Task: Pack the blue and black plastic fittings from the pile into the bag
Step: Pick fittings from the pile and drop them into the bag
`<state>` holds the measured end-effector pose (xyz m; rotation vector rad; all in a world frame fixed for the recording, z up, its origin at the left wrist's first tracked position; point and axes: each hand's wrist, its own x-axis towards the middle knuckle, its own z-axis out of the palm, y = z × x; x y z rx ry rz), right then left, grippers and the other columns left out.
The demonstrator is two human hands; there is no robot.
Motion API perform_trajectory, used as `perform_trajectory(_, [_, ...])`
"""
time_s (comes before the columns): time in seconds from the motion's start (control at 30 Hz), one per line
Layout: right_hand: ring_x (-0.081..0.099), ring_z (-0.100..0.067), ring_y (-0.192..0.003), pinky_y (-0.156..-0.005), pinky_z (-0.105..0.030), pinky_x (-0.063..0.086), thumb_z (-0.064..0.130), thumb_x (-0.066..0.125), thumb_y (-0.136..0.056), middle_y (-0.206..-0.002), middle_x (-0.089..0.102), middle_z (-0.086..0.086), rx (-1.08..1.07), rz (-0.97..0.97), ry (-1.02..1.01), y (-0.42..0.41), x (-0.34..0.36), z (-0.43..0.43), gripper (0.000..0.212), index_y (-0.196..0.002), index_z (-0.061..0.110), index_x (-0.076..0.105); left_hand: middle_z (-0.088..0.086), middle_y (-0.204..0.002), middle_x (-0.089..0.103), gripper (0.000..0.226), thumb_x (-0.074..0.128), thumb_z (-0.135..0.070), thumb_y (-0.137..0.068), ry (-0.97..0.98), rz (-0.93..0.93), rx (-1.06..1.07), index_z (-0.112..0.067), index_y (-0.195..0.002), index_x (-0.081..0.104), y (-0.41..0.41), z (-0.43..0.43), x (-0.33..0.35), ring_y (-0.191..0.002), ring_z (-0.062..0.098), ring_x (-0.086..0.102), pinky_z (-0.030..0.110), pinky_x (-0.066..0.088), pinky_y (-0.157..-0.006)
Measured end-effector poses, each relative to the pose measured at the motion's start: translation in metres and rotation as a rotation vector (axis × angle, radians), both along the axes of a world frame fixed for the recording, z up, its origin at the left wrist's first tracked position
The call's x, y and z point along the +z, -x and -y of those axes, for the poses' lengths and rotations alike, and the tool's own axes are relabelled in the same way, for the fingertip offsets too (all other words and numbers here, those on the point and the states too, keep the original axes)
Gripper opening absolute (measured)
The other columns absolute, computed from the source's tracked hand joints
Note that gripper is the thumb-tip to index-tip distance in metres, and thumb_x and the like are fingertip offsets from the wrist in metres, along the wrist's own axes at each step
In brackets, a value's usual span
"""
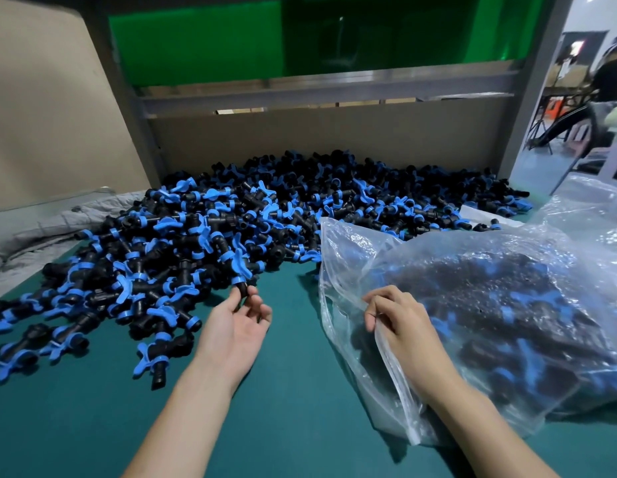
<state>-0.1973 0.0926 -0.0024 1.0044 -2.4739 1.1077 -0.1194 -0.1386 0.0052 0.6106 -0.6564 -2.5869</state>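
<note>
One fitting (241,283) pinched, one bag (490,305) gripped.
My left hand (236,327) pinches it at the pile's (265,219) near edge, eleven o'clock; my right hand (398,322) clutches the bag's rim, one o'clock; open mat (293,391) between.

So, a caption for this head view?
Left hand pinches a blue and black plastic fitting at the pile; right hand grips the clear plastic bag.

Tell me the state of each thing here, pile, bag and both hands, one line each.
Pile: large loose heap on the table.
Bag: clear, lying down, mouth open, partly filled with fittings.
Left hand: palm up, fingers pinch one fitting by its black end.
Right hand: grips the Bag's open edge.
</note>
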Motion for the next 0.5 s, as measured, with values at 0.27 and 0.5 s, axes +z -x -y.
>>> perform_trajectory(0.27, [0.051,-0.015,-0.108,-0.092,-0.043,0.04,-0.009,0.049,-0.083,-0.104,0.055,0.017,0.034,0.061,0.074,-0.002,-0.001,0.0,0.046,-0.065,0.033,0.045,0.004,-0.087,0.073,0.028,0.04,0.001,-0.1,0.366,-0.001,0.06,-0.016,-0.099,0.062,0.001,-0.007,0.004,-0.072,0.011,0.068,0.021,0.053,-0.062])
perform_trajectory(0.5, [0.061,-0.016,-0.1,-0.089,-0.038,0.045,-0.015,0.049,-0.08,-0.101,0.059,0.011,0.087,0.239,0.334,-0.001,0.001,-0.001,0.041,-0.066,0.023,0.052,0.009,-0.089,0.074,0.028,0.043,0.003,-0.1,0.511,-0.014,0.034,-0.013,-0.103,0.065,0.0,-0.017,0.004,-0.075,0.014,0.071,0.021,0.056,-0.061])
